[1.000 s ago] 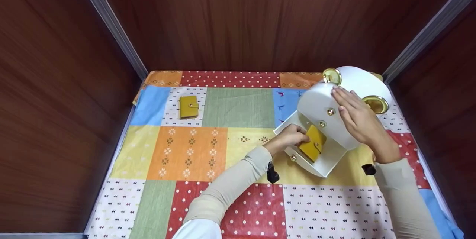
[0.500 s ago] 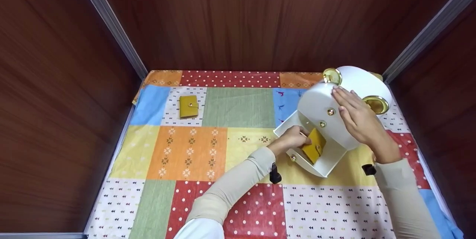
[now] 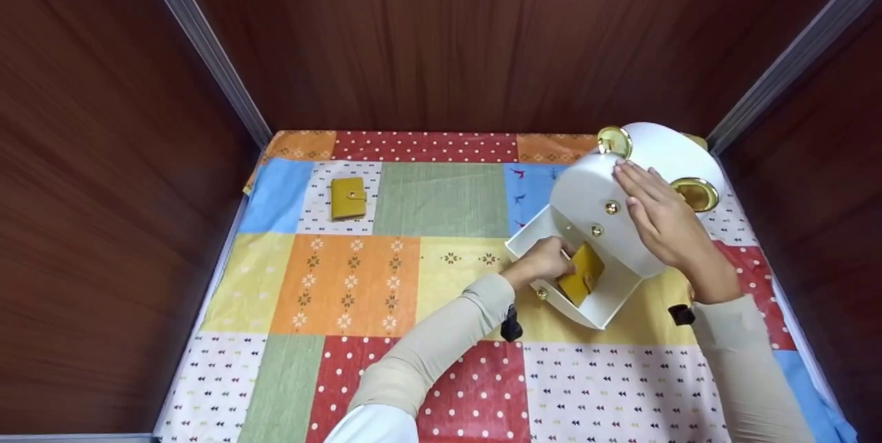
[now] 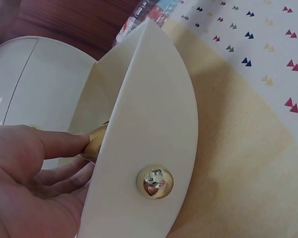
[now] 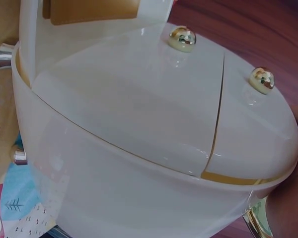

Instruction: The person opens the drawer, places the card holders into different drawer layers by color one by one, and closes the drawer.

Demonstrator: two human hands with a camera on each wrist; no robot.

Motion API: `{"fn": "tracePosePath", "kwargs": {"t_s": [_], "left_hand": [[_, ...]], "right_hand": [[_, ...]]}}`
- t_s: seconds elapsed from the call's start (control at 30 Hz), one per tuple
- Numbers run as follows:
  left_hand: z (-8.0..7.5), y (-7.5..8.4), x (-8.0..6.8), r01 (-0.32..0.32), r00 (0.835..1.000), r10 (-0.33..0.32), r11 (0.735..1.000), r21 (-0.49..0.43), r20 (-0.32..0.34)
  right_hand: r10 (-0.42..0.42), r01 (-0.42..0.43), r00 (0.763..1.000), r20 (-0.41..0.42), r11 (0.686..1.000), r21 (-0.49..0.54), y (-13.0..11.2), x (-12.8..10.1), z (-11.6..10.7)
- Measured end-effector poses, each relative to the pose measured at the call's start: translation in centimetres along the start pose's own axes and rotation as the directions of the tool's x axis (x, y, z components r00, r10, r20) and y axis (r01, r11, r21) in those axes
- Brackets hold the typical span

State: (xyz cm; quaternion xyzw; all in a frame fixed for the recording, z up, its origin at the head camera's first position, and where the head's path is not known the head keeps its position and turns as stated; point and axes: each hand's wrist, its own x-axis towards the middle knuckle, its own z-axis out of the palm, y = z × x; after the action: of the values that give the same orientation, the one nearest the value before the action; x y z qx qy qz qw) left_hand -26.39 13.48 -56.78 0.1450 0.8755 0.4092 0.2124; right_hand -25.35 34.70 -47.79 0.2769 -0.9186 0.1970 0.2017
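At right of frame, our right hand lies flat on the rounded white gold-knobbed jewellery box to steady it, while our left hand pinches the small mustard-yellow leather wallet standing in its pulled-out white drawer.

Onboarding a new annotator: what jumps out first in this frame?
The white rounded box with gold knobs at the far right of the patchwork tablecloth stands out, its bottom drawer pulled open. The left hand grips a mustard-yellow wallet inside that drawer, while the right hand rests flat on the box's curved front. A second yellow wallet lies alone at the far left.
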Motion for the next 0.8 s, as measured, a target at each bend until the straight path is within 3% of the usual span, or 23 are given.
{"fn": "tracePosePath", "kwargs": {"t_s": [0.17,0.4,0.8], "left_hand": [[0.0,-0.1,0.1,-0.034,0.999,0.034,0.993,0.116,0.006],[0.0,-0.4,-0.1,-0.065,0.998,0.064,0.982,0.175,0.011],[-0.7,-1.3,0.2,-0.077,0.99,0.109,0.952,0.297,-0.092]], "right_hand": [[0.0,0.0,1.0,-0.002,1.0,0.005,0.0,0.0,0.0],[0.002,-0.002,1.0,0.002,1.0,-0.003,0.1,-0.1,0.2],[-0.014,0.014,1.0,-0.016,1.0,0.01,0.0,0.0,0.2]]}}
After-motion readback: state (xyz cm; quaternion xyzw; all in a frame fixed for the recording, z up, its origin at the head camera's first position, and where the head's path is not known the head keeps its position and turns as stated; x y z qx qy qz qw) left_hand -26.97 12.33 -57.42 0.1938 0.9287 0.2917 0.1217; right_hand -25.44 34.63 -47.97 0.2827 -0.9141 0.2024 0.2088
